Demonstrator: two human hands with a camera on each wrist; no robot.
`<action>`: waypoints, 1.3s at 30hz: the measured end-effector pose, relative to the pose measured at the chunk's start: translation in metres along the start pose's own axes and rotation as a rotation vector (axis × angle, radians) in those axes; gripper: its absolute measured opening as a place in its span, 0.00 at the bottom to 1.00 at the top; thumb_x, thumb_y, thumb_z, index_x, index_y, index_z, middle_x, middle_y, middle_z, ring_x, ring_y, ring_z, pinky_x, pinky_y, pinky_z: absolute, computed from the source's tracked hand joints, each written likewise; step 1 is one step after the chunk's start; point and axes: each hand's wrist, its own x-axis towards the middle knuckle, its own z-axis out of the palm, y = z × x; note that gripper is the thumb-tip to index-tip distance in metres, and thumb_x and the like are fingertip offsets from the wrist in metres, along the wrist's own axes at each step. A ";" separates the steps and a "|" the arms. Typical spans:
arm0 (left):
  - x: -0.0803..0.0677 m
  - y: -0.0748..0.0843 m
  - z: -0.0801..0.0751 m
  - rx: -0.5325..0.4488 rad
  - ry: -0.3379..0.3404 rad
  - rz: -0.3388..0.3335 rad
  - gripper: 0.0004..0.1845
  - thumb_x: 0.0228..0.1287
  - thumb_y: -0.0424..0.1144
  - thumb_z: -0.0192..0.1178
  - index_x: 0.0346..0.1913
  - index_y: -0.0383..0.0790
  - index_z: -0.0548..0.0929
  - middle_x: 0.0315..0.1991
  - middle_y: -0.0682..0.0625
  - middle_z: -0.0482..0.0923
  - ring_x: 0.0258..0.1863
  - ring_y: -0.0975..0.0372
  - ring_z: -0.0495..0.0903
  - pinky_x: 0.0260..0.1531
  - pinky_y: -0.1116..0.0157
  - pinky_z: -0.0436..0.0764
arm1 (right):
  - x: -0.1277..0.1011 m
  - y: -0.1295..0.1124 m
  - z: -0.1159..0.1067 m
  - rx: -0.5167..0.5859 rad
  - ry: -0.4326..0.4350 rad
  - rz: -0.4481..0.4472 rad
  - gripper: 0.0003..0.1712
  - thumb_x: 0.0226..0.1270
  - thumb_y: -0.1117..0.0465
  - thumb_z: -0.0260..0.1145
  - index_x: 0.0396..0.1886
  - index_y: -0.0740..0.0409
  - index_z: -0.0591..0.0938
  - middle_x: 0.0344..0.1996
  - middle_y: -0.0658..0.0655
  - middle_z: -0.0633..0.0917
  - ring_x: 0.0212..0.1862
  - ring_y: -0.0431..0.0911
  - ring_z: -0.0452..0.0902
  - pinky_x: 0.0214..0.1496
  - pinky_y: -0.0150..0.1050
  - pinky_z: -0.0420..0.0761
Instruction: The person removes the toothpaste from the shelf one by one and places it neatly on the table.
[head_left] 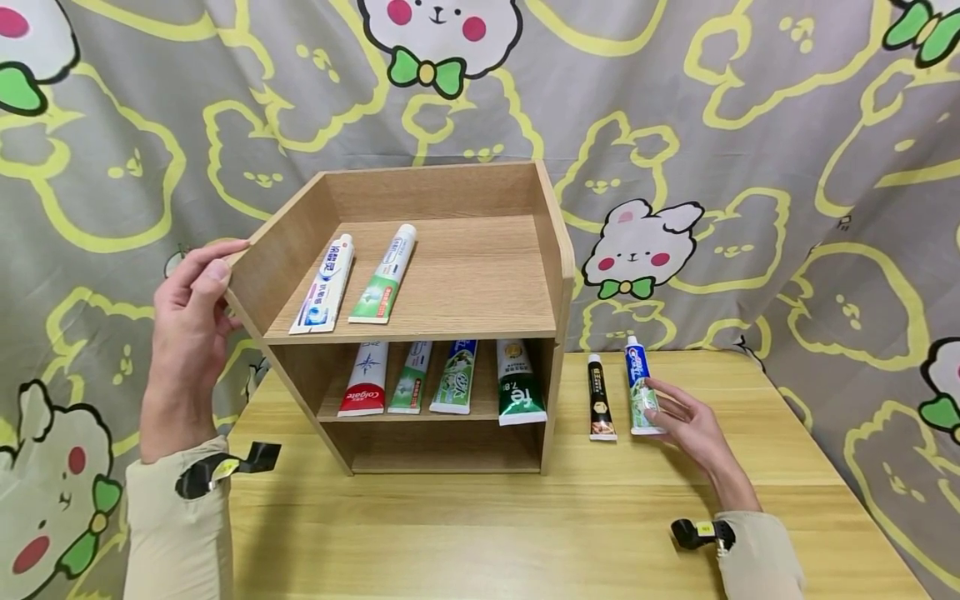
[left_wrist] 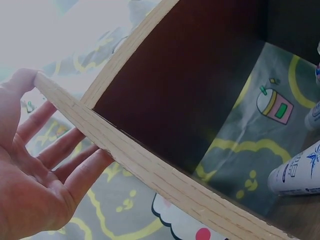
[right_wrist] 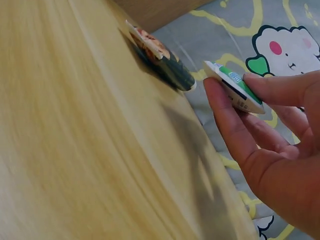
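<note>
Bare shelf board (head_left: 480, 275) lies open at centre frame right of two tubes (head_left: 360, 275), the bottom compartment (head_left: 446, 450) seems unobstructed, while four tubes (head_left: 442, 379) crowd the middle tier.

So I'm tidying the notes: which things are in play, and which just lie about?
In hand: right hand pinching blue-green tube; left hand holding wooden shelf.
Lying about: black tube; two tubes on top; four tubes inside.

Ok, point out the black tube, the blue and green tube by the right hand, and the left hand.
black tube (head_left: 601, 404), head view, mid-body.
blue and green tube (head_left: 639, 387), head view, upper body.
left hand (head_left: 189, 321), head view, back of hand.
</note>
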 end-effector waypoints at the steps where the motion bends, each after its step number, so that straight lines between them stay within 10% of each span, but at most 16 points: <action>1: 0.000 0.000 0.000 0.003 -0.001 0.001 0.17 0.73 0.34 0.56 0.60 0.30 0.82 0.56 0.40 0.72 0.44 0.52 0.77 0.23 0.69 0.84 | 0.001 0.001 0.000 0.002 0.004 0.007 0.39 0.73 0.65 0.66 0.79 0.59 0.63 0.73 0.79 0.62 0.50 0.35 0.81 0.53 0.44 0.85; 7: 0.000 0.000 -0.001 0.016 0.003 0.002 0.18 0.73 0.34 0.56 0.60 0.30 0.82 0.56 0.40 0.72 0.44 0.52 0.78 0.24 0.69 0.84 | 0.004 0.004 -0.002 -0.043 0.012 0.034 0.38 0.74 0.65 0.66 0.79 0.61 0.63 0.72 0.79 0.63 0.50 0.36 0.80 0.51 0.45 0.86; 16: 0.000 0.000 0.000 -0.010 0.012 0.009 0.18 0.72 0.34 0.57 0.60 0.29 0.82 0.55 0.39 0.73 0.42 0.52 0.78 0.23 0.69 0.84 | 0.007 0.007 -0.002 -0.135 0.026 0.052 0.37 0.73 0.63 0.68 0.77 0.64 0.66 0.72 0.76 0.64 0.74 0.68 0.59 0.50 0.43 0.86; 26: -0.001 0.000 0.000 -0.005 0.005 0.001 0.18 0.73 0.34 0.57 0.60 0.30 0.82 0.56 0.40 0.73 0.43 0.53 0.77 0.25 0.69 0.84 | 0.008 0.006 0.007 -0.185 0.043 0.004 0.31 0.72 0.64 0.69 0.71 0.69 0.72 0.63 0.78 0.75 0.40 0.48 0.87 0.44 0.44 0.87; 39: 0.000 -0.001 0.000 -0.004 0.019 -0.012 0.18 0.73 0.35 0.58 0.60 0.31 0.82 0.54 0.40 0.73 0.41 0.53 0.77 0.21 0.70 0.82 | 0.006 0.006 0.009 -0.322 0.084 0.006 0.31 0.72 0.61 0.70 0.70 0.68 0.74 0.63 0.77 0.76 0.43 0.47 0.86 0.42 0.39 0.87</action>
